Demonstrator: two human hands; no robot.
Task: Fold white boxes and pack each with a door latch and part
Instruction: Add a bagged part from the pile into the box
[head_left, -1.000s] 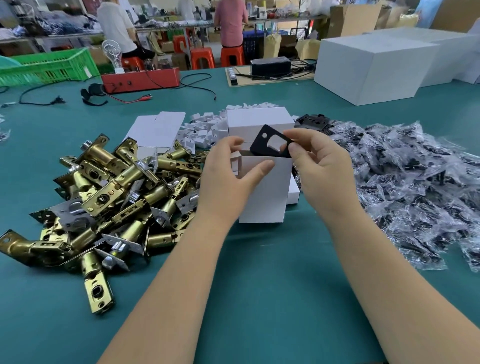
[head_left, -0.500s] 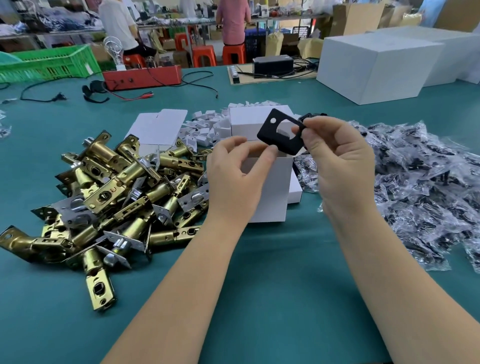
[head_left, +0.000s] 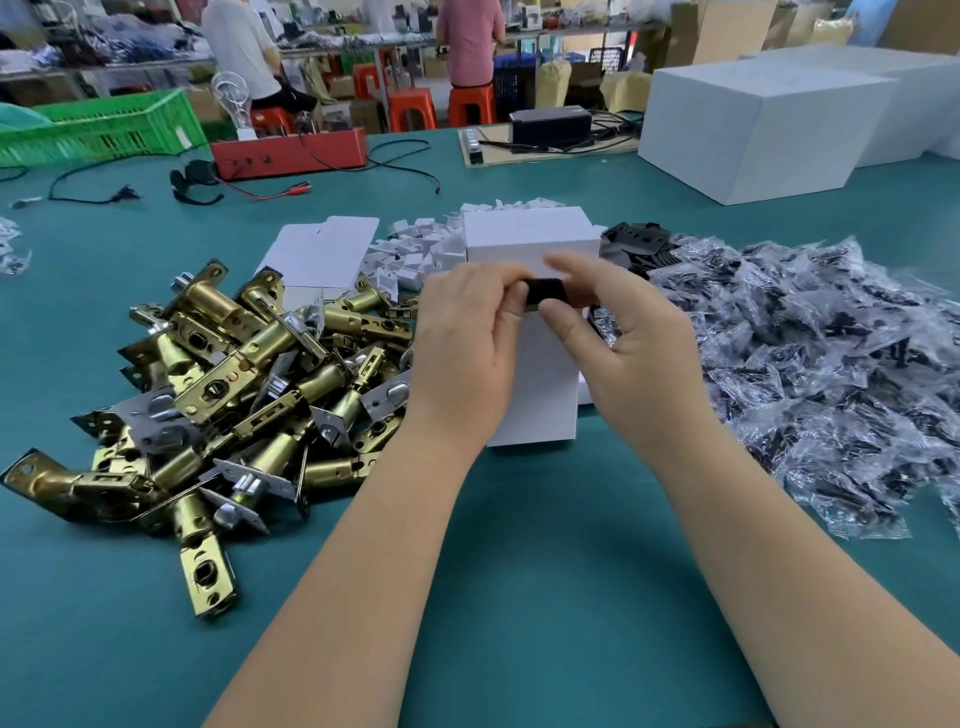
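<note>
Both hands at the upright white cardboard box (head_left: 540, 384)!
Left hand (head_left: 462, 353) and right hand (head_left: 634, 353) pinch the flat black plate (head_left: 545, 294) at its top.

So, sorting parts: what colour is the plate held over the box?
Black plate, seen in the head view.

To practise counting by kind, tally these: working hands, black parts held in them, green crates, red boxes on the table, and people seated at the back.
hands: 2 (left hand, right hand)
black part: 1
green crate: 1
red box: 1
seated people: 2
Total: 7
</note>
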